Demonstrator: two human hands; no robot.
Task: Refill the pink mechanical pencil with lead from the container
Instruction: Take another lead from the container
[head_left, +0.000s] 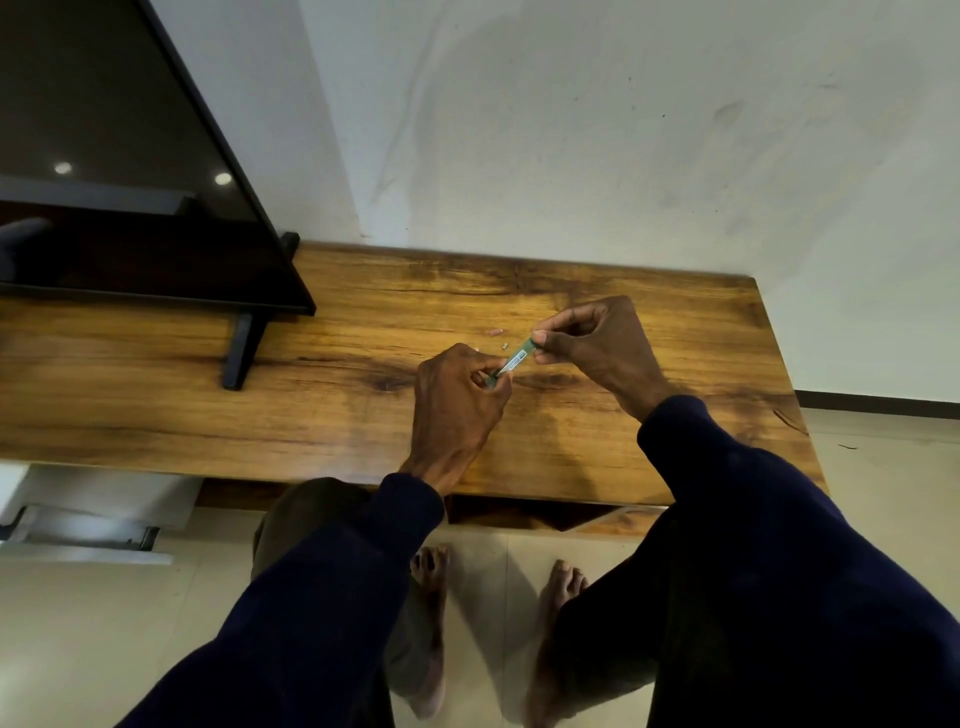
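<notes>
A slim green lead container (516, 358) with a white label hangs tilted just above the wooden table (322, 415). My left hand (457, 400) pinches its lower end and my right hand (592, 338) pinches its upper end. A small pink piece (494, 330) lies on the table behind the hands. Beside it sits a tiny grey piece (503, 345). The pink pencil's body does not show in this view.
A black flat screen (135, 171) on dark feet (240, 353) stands on the table's left part. A white wall runs behind the table. The table's right end (779, 364) lies close to my right arm. My bare feet stand on a tiled floor below.
</notes>
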